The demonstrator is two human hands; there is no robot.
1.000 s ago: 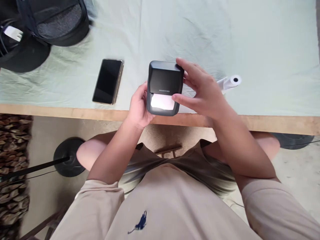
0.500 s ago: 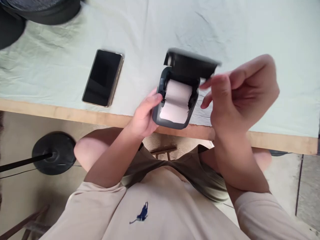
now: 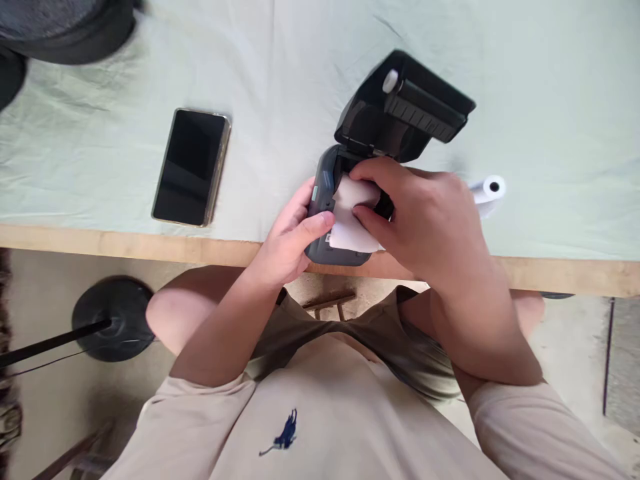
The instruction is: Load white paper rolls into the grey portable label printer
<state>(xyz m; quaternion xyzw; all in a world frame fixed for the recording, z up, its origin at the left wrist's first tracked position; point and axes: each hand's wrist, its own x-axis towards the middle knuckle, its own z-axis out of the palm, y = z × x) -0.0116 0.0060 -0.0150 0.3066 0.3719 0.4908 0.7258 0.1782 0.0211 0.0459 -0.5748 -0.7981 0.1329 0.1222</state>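
Observation:
A dark portable receipt printer [image 3: 326,175] sits at the table's front edge with its lid [image 3: 400,110] swung up and back. My left hand [image 3: 293,237] grips the printer's left side, thumb over the rim. Inside the bay lies a white paper roll [image 3: 356,192], its loose end draped over the front. My right hand [image 3: 425,217] reaches over from the right, thumb and fingers closed on this roll. Behind that hand a second white paper roll [image 3: 489,190] with a dark core lies on the cloth, partly hidden.
A smartphone [image 3: 190,167] with a dark screen lies left of the printer. Black rounded objects [image 3: 70,30] stand at the far left corner. Light green cloth [image 3: 280,87] covers the table up to its wooden edge [image 3: 220,243]. A round black stand base [image 3: 114,319] is on the floor.
The lid has swung wider open. My right hand has moved left from beside the lid into the bay and taken hold of the paper roll. The second roll has come into view.

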